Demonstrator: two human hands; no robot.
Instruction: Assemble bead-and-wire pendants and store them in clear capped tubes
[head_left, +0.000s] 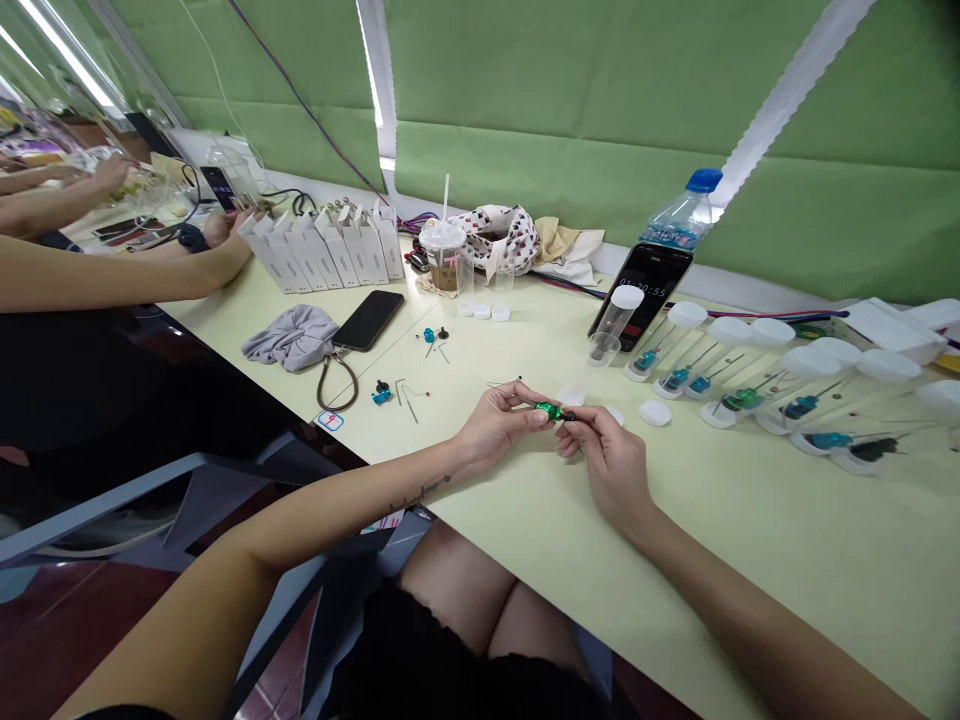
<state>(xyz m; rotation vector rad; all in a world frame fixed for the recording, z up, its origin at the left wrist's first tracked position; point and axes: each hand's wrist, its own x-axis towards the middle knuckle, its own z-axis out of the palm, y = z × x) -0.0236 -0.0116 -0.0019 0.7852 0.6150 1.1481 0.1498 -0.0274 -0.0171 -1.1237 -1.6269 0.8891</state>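
Note:
My left hand (501, 428) pinches a small shiny green metal part (550, 410) between thumb and fingers, just above the table. At its right end is a small black piece (568, 416), and my right hand (604, 450) has its fingertips closed on that. The exact kind of the part is too small to make out. White round caps (655, 413) lie around and behind my right hand. Left of my hands are a blue metal part (382, 396) with a black knob and thin bent rods (406, 398). Another blue part (429, 335) lies farther back.
Clear tubes with white caps (727, 331) stand at the right, holding blue and green parts. A phone (641, 285) leans on a bottle (686, 210). Farther left are a dark phone (371, 320), grey cloth (291, 338), white boxes (322, 250), a lidded cup (443, 250) and another person's arm (120, 272).

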